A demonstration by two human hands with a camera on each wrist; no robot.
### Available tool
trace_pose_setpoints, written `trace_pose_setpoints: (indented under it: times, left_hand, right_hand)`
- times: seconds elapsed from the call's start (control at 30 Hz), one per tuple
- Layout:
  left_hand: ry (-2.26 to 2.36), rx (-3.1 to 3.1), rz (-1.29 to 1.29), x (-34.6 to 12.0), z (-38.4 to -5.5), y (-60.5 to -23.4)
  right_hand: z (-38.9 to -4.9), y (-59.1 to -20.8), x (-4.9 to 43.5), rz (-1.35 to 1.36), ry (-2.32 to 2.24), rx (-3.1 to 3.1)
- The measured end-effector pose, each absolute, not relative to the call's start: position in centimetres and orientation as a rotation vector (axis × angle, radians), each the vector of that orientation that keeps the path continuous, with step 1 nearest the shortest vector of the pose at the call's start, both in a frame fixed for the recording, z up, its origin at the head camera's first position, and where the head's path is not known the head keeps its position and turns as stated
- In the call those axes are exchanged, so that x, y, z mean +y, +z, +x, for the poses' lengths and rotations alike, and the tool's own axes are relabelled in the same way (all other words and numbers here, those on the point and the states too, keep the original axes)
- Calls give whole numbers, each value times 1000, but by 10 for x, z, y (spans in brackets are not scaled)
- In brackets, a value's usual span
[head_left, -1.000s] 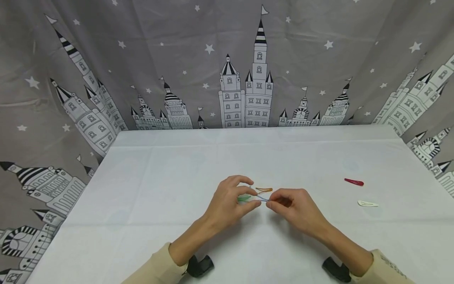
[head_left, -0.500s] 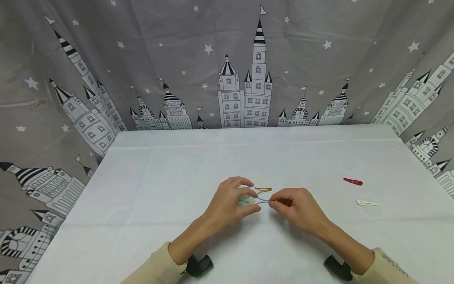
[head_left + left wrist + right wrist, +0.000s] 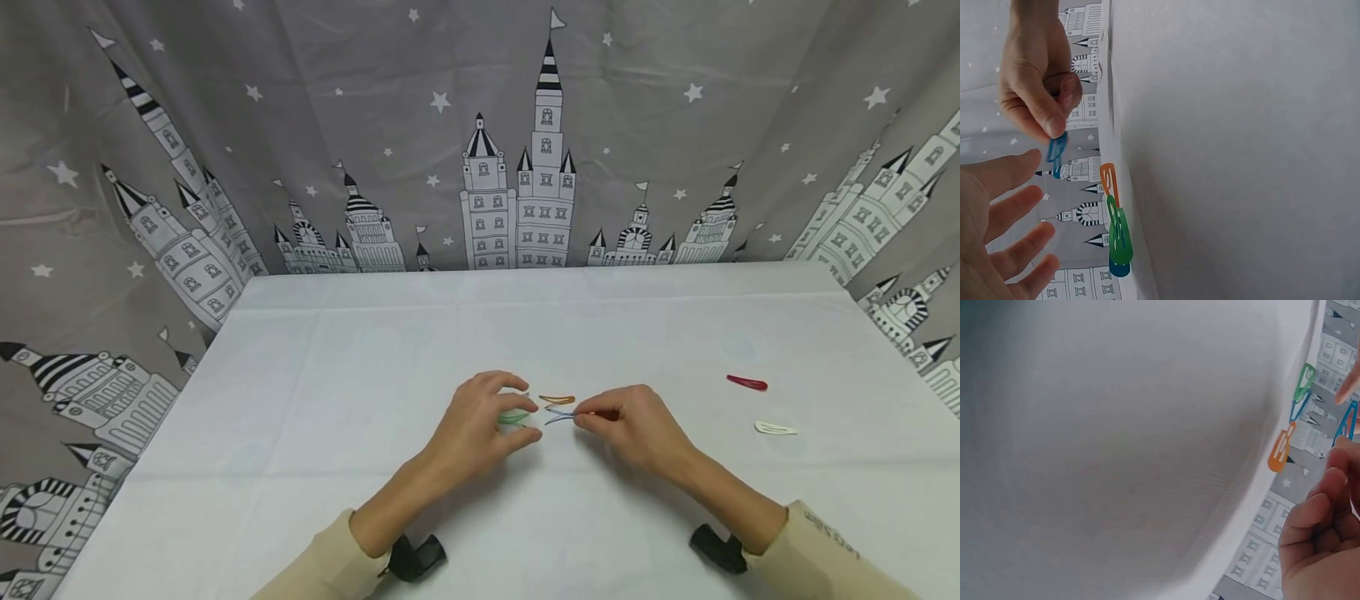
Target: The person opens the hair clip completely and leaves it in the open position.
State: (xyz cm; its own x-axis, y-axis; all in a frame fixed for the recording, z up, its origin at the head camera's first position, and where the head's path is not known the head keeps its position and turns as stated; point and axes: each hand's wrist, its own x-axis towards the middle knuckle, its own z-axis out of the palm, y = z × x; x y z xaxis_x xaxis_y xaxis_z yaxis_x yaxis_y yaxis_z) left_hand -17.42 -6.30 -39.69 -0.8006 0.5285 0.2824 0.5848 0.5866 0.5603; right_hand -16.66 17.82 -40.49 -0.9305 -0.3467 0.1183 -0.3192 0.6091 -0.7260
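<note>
My right hand (image 3: pixel 637 433) pinches a blue snap hair clip (image 3: pixel 561 416) by one end between thumb and forefinger, its two prongs spread and pointing left. Facing it, my left hand (image 3: pixel 483 421) holds nothing, fingers apart and loosely bent, a small gap from the clip. On the table behind the hands lie an orange hair clip (image 3: pixel 557 400) and a green hair clip (image 3: pixel 514 418), the green one partly covered by the left fingers. The left wrist view also shows a second blue hair clip (image 3: pixel 1119 269) partly hidden under the green one.
A red hair clip (image 3: pixel 747 383) and a white hair clip (image 3: pixel 776 429) lie apart on the right side of the white-covered table (image 3: pixel 375 350). Behind the table hangs a grey curtain (image 3: pixel 337 125) printed with castles and stars.
The right hand has drawn the blue hair clip slightly up and to the right, out from between the left fingertips. The left hand has shifted slightly left, and its fingers no longer touch the clip.
</note>
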Motion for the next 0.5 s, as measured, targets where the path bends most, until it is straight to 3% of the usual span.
trace_pose_setpoints:
  times: [0.5]
  left_hand:
    - [-1027,-2745,-938,-68,-176,-398]
  right_hand:
    - [-178,-417,178,-591,-1151,2773]
